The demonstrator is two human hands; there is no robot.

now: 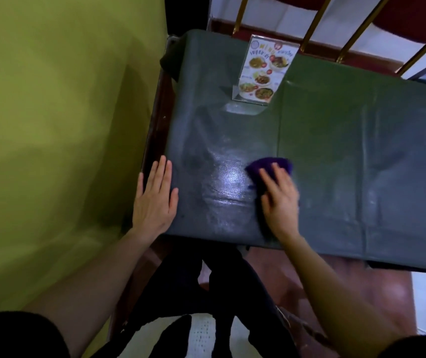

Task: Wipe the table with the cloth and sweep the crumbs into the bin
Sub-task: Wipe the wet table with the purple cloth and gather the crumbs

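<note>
A purple cloth lies on the dark green table cover near the front edge. My right hand presses flat on the cloth, fingers spread over it and blurred; most of the cloth is hidden under the palm. My left hand rests flat on the table's front left corner, fingers together, holding nothing. A wet, shiny patch shows between the two hands. No crumbs or bin can be made out.
An upright clear menu stand with food pictures sits at the far middle of the table. A green wall runs close along the left. Gold chair rails with red seats stand behind the table. Reddish floor lies below.
</note>
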